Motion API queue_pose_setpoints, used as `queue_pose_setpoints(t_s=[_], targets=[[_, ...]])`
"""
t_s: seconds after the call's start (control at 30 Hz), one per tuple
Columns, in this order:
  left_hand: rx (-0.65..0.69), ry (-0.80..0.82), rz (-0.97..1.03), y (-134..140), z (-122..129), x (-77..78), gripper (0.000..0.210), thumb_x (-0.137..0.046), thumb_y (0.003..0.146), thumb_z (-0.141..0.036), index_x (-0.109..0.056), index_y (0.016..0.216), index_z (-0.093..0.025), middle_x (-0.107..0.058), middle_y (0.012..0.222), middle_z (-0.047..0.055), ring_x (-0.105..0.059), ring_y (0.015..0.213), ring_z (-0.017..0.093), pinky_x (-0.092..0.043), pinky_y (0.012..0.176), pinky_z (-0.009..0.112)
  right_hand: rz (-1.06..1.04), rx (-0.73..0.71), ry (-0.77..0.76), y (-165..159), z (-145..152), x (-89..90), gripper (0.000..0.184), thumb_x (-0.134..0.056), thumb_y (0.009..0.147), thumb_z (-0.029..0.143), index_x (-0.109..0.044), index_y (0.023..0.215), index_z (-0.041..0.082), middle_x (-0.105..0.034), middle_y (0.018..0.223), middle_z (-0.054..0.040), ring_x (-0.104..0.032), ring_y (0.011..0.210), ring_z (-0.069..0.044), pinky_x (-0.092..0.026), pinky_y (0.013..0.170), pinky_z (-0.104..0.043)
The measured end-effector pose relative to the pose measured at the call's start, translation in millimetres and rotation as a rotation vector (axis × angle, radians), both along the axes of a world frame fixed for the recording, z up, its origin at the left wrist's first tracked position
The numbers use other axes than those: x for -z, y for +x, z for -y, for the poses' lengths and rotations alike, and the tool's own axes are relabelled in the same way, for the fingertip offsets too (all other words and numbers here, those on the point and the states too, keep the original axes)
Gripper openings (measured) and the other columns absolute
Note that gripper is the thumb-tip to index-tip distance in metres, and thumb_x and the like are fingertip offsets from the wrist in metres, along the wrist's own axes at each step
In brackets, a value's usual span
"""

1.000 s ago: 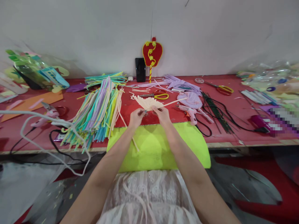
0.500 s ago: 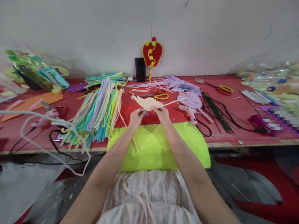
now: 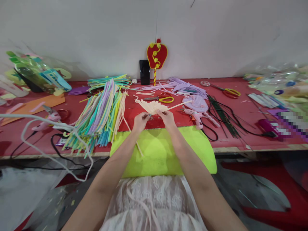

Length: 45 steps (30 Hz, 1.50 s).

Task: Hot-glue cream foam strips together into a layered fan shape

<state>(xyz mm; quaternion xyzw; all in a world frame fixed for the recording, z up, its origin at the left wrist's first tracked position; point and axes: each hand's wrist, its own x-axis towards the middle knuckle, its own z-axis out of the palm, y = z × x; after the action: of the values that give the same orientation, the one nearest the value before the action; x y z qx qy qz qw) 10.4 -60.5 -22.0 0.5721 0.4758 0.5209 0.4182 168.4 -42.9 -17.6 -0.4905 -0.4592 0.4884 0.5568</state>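
A cream fan-shaped piece [image 3: 154,106], built from folded pipe cleaners, is held up between my two hands over the red sheet [image 3: 131,110]. My left hand [image 3: 141,121] pinches its lower left edge, fingers closed. On the lower right, my right hand [image 3: 166,118] has thumb and fingers closed on the same piece. One cream pipe cleaner [image 3: 180,104] sticks out to the right beyond my right hand. Just behind the fan lie yellow-handled scissors [image 3: 166,99]. The fingertips partly cover the fan's bottom.
Pastel pipe cleaners [image 3: 101,112] are heaped at left, purple ones [image 3: 187,88] behind. A pink glue gun [image 3: 196,117] with a black cord lies at right, pink-handled pliers [image 3: 51,115] at left. A phone [image 3: 144,72] and red fan ornament [image 3: 157,56] stand against the wall. Neon-yellow felt [image 3: 158,154] overhangs the front edge.
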Motion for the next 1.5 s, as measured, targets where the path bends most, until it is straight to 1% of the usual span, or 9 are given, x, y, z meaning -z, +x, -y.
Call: queue_pose_setpoints(t_s=[0.13,0.27,0.4,0.57,0.8,0.97,1.13,1.3,1.5], targets=[[-0.004,0.0,-0.006,-0.2,-0.9,0.8,0.009,-0.063,0.078,-0.026,-0.064,0.078,-0.017,-0.072,0.072,0.004,-0.069,0.07,0.018,-0.054,0.075,0.033,0.003,-0.004,0.001,-0.2,-1.4,2.6,0.048,-0.074,0.059,0.058,-0.073,0.081,0.015,-0.071,0.077,-0.0045,-0.063,0.071,-0.018,-0.049,0.062,-0.027],[-0.005,-0.002,-0.012,-0.7,-0.8,0.7,0.01,-0.063,0.079,-0.028,-0.063,0.077,-0.017,-0.071,0.072,0.004,-0.069,0.07,0.019,-0.054,0.075,0.034,0.006,-0.012,0.001,-0.3,-1.9,4.1,0.049,-0.074,0.059,0.057,-0.073,0.085,0.016,-0.072,0.081,-0.0044,-0.064,0.072,-0.018,-0.05,0.063,-0.028],[0.002,-0.001,-0.018,-0.2,0.4,-0.2,0.012,-0.064,0.078,-0.029,-0.063,0.077,-0.018,-0.072,0.072,0.004,-0.069,0.069,0.018,-0.054,0.073,0.033,0.016,-0.001,0.001,0.0,-2.0,4.2,0.049,-0.073,0.059,0.058,-0.073,0.083,0.015,-0.072,0.079,-0.0047,-0.064,0.073,-0.018,-0.05,0.063,-0.029],[0.003,0.004,-0.021,-0.2,0.3,0.2,0.013,-0.065,0.078,-0.03,-0.063,0.076,-0.018,-0.072,0.071,0.003,-0.069,0.069,0.017,-0.054,0.073,0.032,0.03,0.0,-0.001,0.0,-2.2,4.5,0.051,-0.073,0.059,0.058,-0.073,0.086,0.015,-0.073,0.085,-0.0055,-0.065,0.076,-0.019,-0.05,0.064,-0.028],[0.003,0.002,-0.021,0.2,-0.8,1.7,0.012,-0.064,0.078,-0.03,-0.063,0.076,-0.018,-0.072,0.071,0.004,-0.069,0.069,0.018,-0.054,0.073,0.033,0.013,0.005,0.012,-0.3,-0.7,3.3,0.047,-0.073,0.06,0.056,-0.073,0.082,0.015,-0.072,0.081,-0.0041,-0.063,0.073,-0.018,-0.049,0.063,-0.028],[0.004,0.0,-0.024,-0.2,-1.7,2.2,0.012,-0.065,0.078,-0.031,-0.063,0.076,-0.019,-0.072,0.07,0.003,-0.069,0.068,0.017,-0.054,0.072,0.032,0.01,0.003,0.023,-0.6,-0.2,2.8,0.044,-0.074,0.06,0.053,-0.073,0.079,0.014,-0.072,0.08,-0.005,-0.062,0.071,-0.017,-0.049,0.063,-0.027],[0.007,0.004,-0.032,0.1,-1.8,3.2,0.011,-0.064,0.078,-0.03,-0.063,0.076,-0.019,-0.072,0.07,0.003,-0.069,0.068,0.018,-0.054,0.072,0.032,0.016,0.004,0.027,0.5,-1.3,3.7,0.046,-0.073,0.06,0.056,-0.073,0.079,0.014,-0.072,0.079,-0.0051,-0.063,0.073,-0.019,-0.049,0.063,-0.028],[0.003,0.002,-0.038,0.3,0.4,0.9,0.01,-0.063,0.079,-0.029,-0.063,0.077,-0.019,-0.072,0.072,0.003,-0.069,0.069,0.018,-0.054,0.075,0.033,0.026,-0.006,0.026,0.8,-0.5,3.0,0.05,-0.072,0.059,0.058,-0.073,0.084,0.014,-0.073,0.083,-0.0054,-0.064,0.077,-0.02,-0.05,0.066,-0.029],[0.004,-0.01,-0.044,0.6,2.5,-4.2,0.007,-0.062,0.079,-0.024,-0.063,0.077,-0.018,-0.072,0.072,0.004,-0.069,0.07,0.018,-0.053,0.076,0.034,0.042,-0.003,0.034,1.0,0.0,0.6,0.05,-0.072,0.06,0.058,-0.074,0.084,0.014,-0.073,0.084,-0.0054,-0.064,0.08,-0.021,-0.05,0.067,-0.029]])
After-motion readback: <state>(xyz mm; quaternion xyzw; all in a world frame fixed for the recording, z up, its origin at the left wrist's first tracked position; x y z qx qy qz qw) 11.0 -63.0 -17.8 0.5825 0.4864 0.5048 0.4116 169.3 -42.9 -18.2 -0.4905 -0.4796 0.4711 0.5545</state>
